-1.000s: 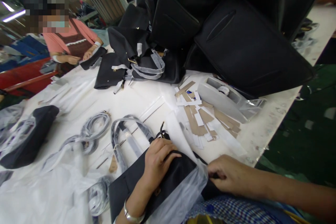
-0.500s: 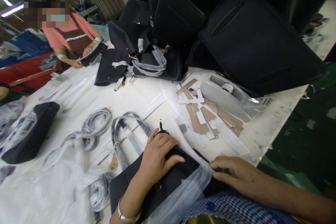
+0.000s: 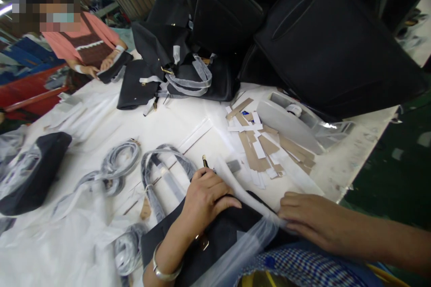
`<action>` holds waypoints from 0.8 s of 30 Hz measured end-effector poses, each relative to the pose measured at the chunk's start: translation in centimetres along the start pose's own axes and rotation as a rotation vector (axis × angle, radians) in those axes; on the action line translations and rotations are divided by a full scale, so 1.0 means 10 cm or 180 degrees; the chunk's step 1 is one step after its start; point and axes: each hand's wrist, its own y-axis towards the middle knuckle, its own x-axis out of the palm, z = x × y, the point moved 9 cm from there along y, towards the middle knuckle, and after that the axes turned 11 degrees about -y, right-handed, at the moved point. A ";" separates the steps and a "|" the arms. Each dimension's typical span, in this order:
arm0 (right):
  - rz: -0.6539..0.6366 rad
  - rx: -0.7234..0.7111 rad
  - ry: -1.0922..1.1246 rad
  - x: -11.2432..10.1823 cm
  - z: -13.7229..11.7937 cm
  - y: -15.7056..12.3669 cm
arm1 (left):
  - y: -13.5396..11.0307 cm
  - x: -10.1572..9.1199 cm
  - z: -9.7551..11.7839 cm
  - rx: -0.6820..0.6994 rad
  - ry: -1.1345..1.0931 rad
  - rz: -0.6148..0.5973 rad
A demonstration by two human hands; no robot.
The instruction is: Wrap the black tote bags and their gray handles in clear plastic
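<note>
On the bag (image 3: 232,224), your left hand (image 3: 206,195) rests half-open while your right hand (image 3: 303,215) pinches the film (image 3: 249,243), which a hard tug could tear.

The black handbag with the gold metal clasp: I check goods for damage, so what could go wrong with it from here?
The thin, translucent plastic sheet at the right hand's fingertips could tear or slip if pulled hard. The silver metal bracelet on the left wrist looks close to the black handbag and might scuff it.
</note>
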 end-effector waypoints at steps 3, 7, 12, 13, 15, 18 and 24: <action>0.0183 0.0430 0.0616 0.03 0.09 -0.01 | 0.05 0.01 -0.02 0.0026 -0.0218 -0.0227; 0.0248 0.0502 0.1424 0.15 0.12 0.02 | 0.14 0.06 0.05 0.0011 -0.0300 -0.0431; 0.0157 0.0526 0.1145 0.10 0.13 0.07 | 0.15 0.17 0.18 0.0065 -0.0265 -0.0480; 0.0130 0.0501 0.0972 0.07 0.12 0.06 | 0.14 0.17 0.18 0.0063 -0.0253 -0.0419; 0.0027 0.0335 0.0682 0.02 0.10 0.05 | 0.10 0.17 0.15 0.0019 -0.0199 -0.0315; -0.0168 0.0032 0.0402 -0.01 0.08 0.02 | 0.04 0.15 0.13 0.0004 -0.0122 -0.0237; -0.0389 -0.0182 0.0086 -0.18 0.07 0.15 | 0.03 0.11 0.11 0.0089 -0.0252 -0.0169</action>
